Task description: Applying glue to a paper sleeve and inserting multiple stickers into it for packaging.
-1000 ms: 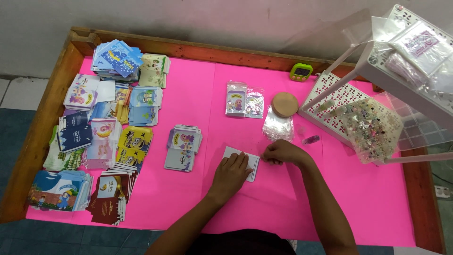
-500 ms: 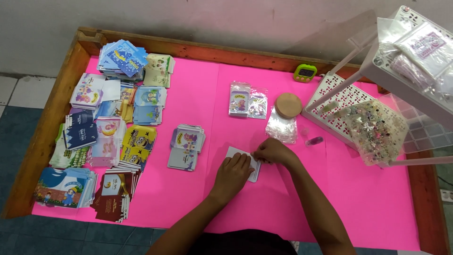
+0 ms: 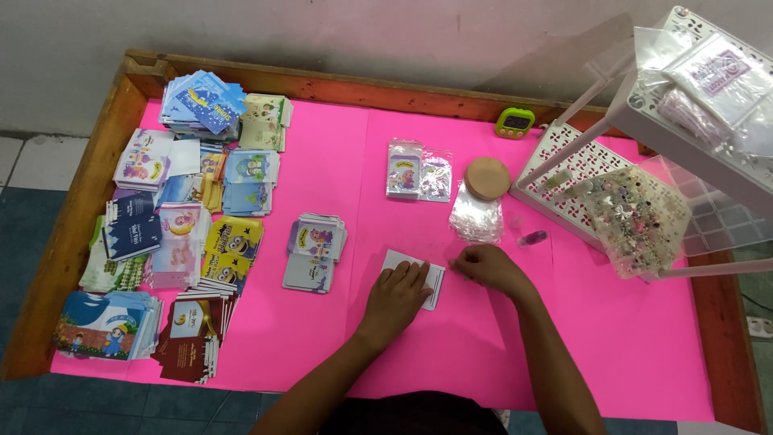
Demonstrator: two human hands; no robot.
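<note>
My left hand (image 3: 398,296) lies flat on a small white card (image 3: 433,279) on the pink tabletop (image 3: 338,161), pressing it down. My right hand (image 3: 488,267) rests at the card's right edge with its fingers curled together; whether it pinches anything is too small to tell. A stack of clear plastic sleeves (image 3: 475,216) lies just beyond the right hand. A small stack of printed cards (image 3: 314,250) sits to the left of the left hand.
Many piles of colourful cards (image 3: 181,234) fill the left side. Two packed sleeves (image 3: 417,171), a round wooden lid (image 3: 487,178), a green timer (image 3: 514,122) and a small purple item (image 3: 532,238) lie at the back. A white rack (image 3: 644,153) with trinket trays stands right.
My right hand has moved down and left from the clear sleeves to the card's right edge. The left hand stays on the card.
</note>
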